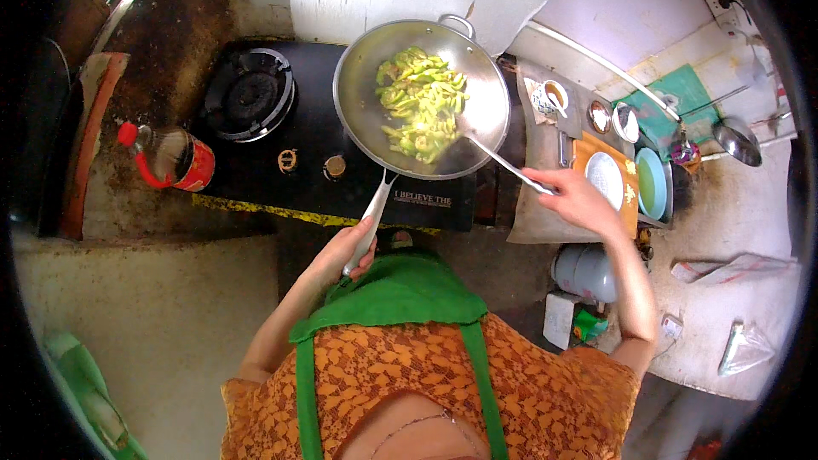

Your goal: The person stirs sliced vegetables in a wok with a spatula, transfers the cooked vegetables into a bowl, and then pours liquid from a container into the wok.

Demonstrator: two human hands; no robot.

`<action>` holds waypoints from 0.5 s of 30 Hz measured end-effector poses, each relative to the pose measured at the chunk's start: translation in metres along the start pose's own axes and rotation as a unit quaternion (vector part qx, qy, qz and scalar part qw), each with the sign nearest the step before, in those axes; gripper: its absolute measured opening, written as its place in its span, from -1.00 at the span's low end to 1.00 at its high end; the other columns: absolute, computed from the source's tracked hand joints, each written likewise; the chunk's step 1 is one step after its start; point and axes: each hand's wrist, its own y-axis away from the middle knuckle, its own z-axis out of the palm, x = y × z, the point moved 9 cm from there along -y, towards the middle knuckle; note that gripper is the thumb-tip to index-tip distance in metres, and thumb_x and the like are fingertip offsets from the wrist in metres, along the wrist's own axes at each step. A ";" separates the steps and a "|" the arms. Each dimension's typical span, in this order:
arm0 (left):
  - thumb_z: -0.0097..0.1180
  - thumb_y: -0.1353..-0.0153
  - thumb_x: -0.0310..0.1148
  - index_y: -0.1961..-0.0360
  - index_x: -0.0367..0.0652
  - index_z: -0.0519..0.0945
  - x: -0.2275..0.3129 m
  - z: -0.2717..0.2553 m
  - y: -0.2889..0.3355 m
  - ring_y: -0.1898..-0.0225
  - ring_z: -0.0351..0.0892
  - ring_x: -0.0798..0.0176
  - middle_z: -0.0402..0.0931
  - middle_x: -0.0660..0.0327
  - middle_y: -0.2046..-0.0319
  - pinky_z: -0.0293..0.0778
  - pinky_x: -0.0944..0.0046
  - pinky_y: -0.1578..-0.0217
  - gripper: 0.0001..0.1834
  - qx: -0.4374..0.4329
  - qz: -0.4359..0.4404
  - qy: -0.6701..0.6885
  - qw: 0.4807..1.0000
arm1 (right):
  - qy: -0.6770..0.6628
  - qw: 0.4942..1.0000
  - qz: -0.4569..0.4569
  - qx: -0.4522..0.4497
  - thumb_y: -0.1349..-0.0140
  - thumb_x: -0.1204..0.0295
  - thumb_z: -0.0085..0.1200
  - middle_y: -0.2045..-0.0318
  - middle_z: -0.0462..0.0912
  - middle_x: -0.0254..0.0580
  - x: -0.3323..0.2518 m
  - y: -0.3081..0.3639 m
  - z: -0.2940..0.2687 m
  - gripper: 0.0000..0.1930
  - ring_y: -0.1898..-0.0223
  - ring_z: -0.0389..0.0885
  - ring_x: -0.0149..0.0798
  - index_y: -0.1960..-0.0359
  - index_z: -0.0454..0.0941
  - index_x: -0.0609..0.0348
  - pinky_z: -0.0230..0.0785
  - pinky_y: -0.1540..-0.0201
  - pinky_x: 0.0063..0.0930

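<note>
A steel wok (358, 60) rests over the right side of a black gas stove (319, 77). Sliced green vegetable pieces (423, 94) lie heaped in it, a little left of its middle. My left hand (348, 249) is wrapped round the wok's long handle (382, 196). In my right hand (575, 198) is a metal spatula (503, 162), gripped by its handle end. It slants up and left over the wok's rim, and its head lies inside, touching or very near the vegetables' right edge.
A bare burner (250, 95) and a red-capped oil bottle (183, 160) are to the left. At right, a counter holds a white plate (604, 177) on a cutting board, a teal bowl (651, 183) and small bowls. Below is a grey gas cylinder (586, 273); a ladle (738, 140) hangs far right.
</note>
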 end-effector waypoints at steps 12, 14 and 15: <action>-0.29 -0.22 0.20 0.50 -0.17 0.31 -0.002 -0.003 -0.001 0.88 0.14 0.39 0.20 0.31 0.83 0.13 0.37 0.85 -0.42 0.004 0.006 -0.007 1.000 | -0.211 0.973 -0.069 0.070 -0.07 0.47 -0.01 0.58 0.47 -0.35 -0.012 -0.071 0.070 -0.50 0.60 0.32 -0.54 -0.13 0.34 0.04 0.25 0.54 -0.60; -0.30 -0.22 0.20 0.50 -0.17 0.31 -0.003 -0.003 -0.001 0.88 0.14 0.39 0.19 0.31 0.83 0.12 0.37 0.85 -0.42 0.006 0.008 -0.002 1.000 | -0.094 0.983 -0.131 0.085 -0.04 0.46 0.00 0.53 0.53 -0.26 -0.014 -0.050 0.056 -0.50 0.55 0.38 -0.47 -0.11 0.37 0.00 0.31 0.43 -0.53; -0.30 -0.22 0.20 0.50 -0.17 0.31 -0.004 -0.005 -0.001 0.88 0.13 0.39 0.19 0.31 0.83 0.12 0.36 0.85 -0.42 0.015 0.010 0.005 1.000 | -0.022 1.000 -0.012 0.011 0.00 0.45 0.00 0.46 0.57 -0.11 -0.019 -0.041 0.043 -0.49 0.46 0.49 -0.32 -0.09 0.39 -0.08 0.33 0.30 -0.44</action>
